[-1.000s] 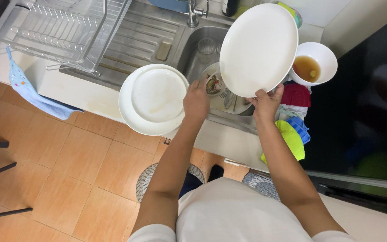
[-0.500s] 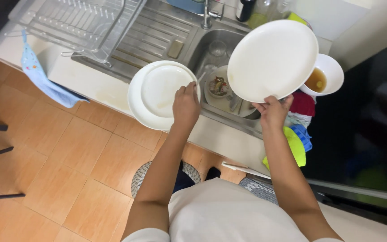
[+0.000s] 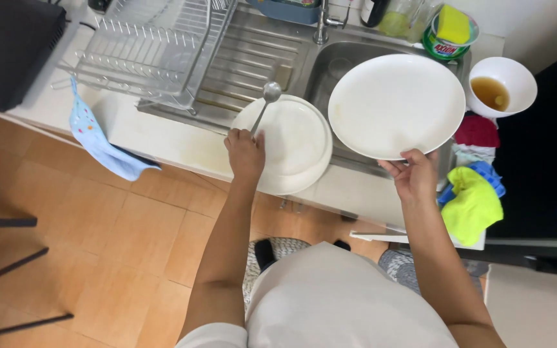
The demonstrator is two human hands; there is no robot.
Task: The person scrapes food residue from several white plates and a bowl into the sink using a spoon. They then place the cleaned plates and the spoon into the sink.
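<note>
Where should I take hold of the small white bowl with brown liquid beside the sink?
Grip the white bowl by its rim on the near, open side, coming from above. It stands upright with liquid inside, so keep it level. The right hand holds the large white plate.

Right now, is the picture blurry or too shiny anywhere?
Head view: mostly sharp and evenly lit; the big white plate in the right hand looks bright but not glaring; the spoon in the left hand is a little soft; the straight counter edges bend near the picture's sides; the far right is dark.

round green labelled tub (image 3: 449,40) behind sink, yellow sponge (image 3: 452,24) on top
</note>
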